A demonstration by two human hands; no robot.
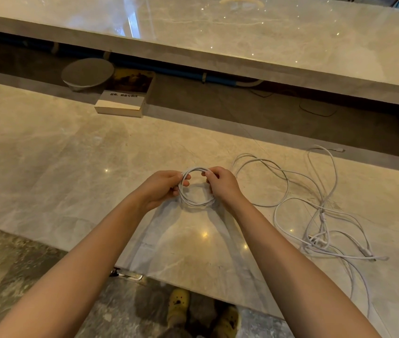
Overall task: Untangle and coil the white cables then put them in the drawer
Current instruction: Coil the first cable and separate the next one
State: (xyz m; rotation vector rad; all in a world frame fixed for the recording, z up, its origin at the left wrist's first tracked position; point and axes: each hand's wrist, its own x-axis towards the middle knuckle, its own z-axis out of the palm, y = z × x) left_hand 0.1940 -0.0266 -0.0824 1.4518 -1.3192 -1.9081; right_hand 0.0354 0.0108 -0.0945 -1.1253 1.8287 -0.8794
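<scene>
A coiled white cable (194,202) forms a small round loop just above the marble counter (59,167). My left hand (163,187) grips the coil's left side and my right hand (221,182) grips its right side, fingers closed around the strands. To the right, loose white cables (320,215) lie tangled on the counter, with plugs near the front right and one end trailing over the counter's front edge. No drawer is visible.
A book (122,98) lies at the counter's back edge, with a round grey lidded dish (87,73) behind it in a recess. A raised marble shelf (242,40) runs across the back. Below the front edge are stone floor and yellow shoes (179,304).
</scene>
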